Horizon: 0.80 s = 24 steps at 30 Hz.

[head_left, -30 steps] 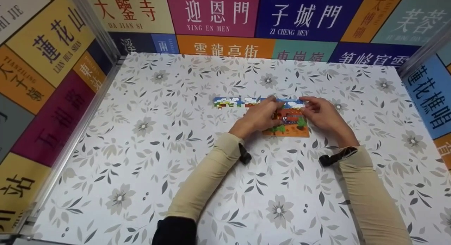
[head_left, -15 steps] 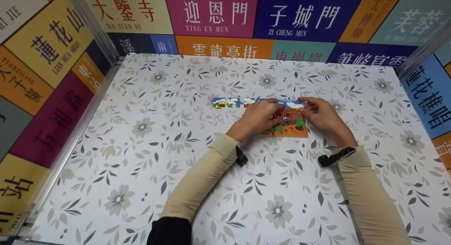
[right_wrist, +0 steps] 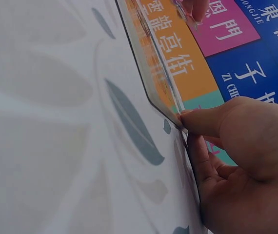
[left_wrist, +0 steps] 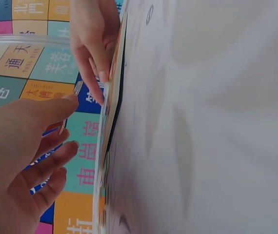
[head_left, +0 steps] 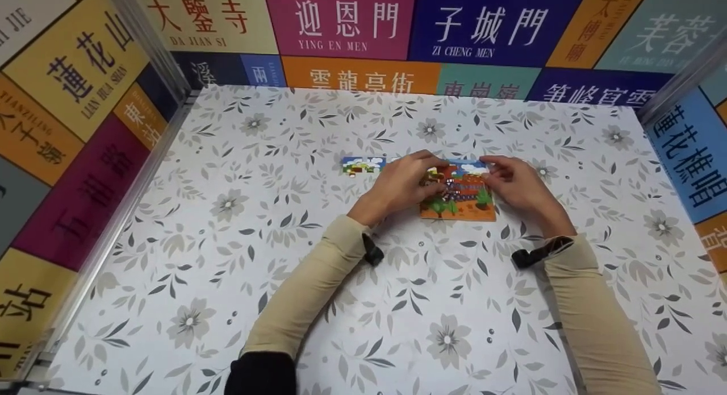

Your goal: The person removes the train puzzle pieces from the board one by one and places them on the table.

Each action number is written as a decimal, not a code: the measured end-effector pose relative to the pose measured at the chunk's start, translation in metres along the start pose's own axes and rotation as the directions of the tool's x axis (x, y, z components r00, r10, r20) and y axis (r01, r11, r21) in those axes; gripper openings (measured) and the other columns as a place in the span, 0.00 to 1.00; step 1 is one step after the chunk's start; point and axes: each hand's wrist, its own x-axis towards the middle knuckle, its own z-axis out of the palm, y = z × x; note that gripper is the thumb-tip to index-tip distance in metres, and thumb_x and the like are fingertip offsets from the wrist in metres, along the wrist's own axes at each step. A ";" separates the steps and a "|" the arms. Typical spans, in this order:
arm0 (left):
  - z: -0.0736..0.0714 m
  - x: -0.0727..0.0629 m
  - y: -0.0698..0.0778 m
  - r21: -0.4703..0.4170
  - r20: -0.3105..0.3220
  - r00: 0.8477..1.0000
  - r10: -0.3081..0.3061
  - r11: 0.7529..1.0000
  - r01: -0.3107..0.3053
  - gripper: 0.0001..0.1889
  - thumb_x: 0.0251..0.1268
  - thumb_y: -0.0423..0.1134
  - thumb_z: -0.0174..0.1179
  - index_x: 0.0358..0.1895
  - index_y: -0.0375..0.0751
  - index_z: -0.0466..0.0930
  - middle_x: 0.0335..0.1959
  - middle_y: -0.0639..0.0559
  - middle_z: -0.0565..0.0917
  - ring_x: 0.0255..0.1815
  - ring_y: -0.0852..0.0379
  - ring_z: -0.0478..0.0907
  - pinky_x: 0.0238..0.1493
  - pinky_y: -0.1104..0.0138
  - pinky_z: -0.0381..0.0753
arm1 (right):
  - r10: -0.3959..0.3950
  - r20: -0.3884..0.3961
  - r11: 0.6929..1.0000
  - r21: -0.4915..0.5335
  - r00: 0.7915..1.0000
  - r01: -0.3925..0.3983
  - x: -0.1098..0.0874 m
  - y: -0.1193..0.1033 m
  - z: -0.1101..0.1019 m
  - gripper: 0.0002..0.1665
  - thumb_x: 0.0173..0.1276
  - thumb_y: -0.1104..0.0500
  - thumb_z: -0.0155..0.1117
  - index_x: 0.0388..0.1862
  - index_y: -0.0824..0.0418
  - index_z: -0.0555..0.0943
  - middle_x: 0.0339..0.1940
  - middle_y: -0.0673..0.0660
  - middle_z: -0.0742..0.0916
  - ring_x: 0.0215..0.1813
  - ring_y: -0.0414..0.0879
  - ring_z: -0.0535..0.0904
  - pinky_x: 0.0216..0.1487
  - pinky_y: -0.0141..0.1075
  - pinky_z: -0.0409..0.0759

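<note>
A small picture puzzle (head_left: pixel 463 212) with blue sky, a red scene and green plants lies on the table. My right hand (head_left: pixel 519 183) pinches its right edge; in the right wrist view thumb and fingers meet at the corner of the thin board (right_wrist: pixel 151 92). At the puzzle's left side, my left hand (head_left: pixel 395 184) is raised just over it. Between its thumb and fingers is a thin puzzle piece (left_wrist: pixel 77 88), seen edge-on in the left wrist view. Left of the puzzle lie joined puzzle pieces (head_left: pixel 362 165) with sky and clouds, partly hidden by my left hand.
The table (head_left: pixel 272 258) has a white cover printed with grey flowers and leaves. Panels with coloured blocks of large lettering (head_left: pixel 346 23) stand along the back and both sides. A metal rail (head_left: pixel 122 213) runs along the left edge.
My left hand has drawn back to the left and lifted from the puzzle, uncovering more of its picture and covering some of the joined pieces. My right hand stays at the right edge.
</note>
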 end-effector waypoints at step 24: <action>-0.027 -0.041 -0.036 0.005 -0.081 0.997 -0.004 1.000 0.004 0.20 0.80 0.50 0.64 0.69 0.52 0.85 0.63 0.53 0.88 0.54 0.57 0.88 0.53 0.62 0.88 | 0.009 0.004 1.000 -0.002 1.000 -0.009 0.002 0.002 0.000 0.30 0.83 0.57 0.64 0.80 0.54 0.76 0.58 0.67 0.86 0.59 0.58 0.85 0.53 0.25 0.76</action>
